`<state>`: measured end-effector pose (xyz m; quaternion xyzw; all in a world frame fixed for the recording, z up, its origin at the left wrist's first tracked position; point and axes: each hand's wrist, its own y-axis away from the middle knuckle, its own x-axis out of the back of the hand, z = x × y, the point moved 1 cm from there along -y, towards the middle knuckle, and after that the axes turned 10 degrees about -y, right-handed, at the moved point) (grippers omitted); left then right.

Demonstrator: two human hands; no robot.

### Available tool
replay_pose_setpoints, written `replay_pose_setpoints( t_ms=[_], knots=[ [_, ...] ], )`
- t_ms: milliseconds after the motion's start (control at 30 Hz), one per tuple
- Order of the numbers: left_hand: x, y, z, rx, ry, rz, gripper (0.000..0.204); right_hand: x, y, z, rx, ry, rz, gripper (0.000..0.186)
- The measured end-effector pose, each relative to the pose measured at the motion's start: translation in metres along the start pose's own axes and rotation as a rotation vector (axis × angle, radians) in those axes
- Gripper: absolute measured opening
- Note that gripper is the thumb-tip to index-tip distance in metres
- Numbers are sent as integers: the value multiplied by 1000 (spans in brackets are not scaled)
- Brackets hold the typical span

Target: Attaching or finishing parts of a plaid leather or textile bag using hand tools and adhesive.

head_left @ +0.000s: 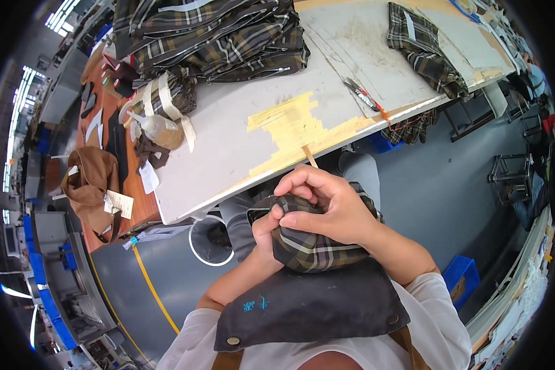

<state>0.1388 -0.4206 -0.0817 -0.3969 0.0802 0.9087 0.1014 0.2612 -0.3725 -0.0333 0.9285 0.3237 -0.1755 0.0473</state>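
A dark plaid cloth piece point(317, 250) is bunched over my lap, just off the near edge of the table. My left hand point(267, 229) grips its left part, with fingertips curled closed. From the right, my right hand point(333, 206) curls over the top of the cloth, thumb and fingers drawn together on it near the left fingertips. Whatever lies between the fingertips is hidden. A thin wooden stick point(310, 156) shows beyond my right knuckles, at the table edge; I cannot tell if the hand touches it.
The white table point(222, 129) bears stacked plaid garments point(216, 40), red-handled snips point(362, 95), a folded plaid piece point(422, 46) and a plastic bottle point(160, 131). A brown bag point(92, 185) lies at left. Below stand a bin point(211, 240) and blue crate point(462, 280).
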Motion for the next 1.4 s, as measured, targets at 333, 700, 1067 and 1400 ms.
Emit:
replay_pose_setpoints(
  t_ms=[333, 700, 1067, 1400],
  knots=[
    [-2, -2, -3, -11, 202, -23, 45, 3, -2, 0, -175, -412, -78, 35],
    [4, 0, -5, 24, 355, -145, 34, 8, 5, -1, -47, -344, -112, 46],
    [-14, 13, 68, 347, -409, -103, 57, 7, 3, -43, 243, 409, -1, 28],
    [-23, 5, 117, -116, -1157, -6, 110, 31, -24, -115, 227, 315, -188, 19]
  ],
)
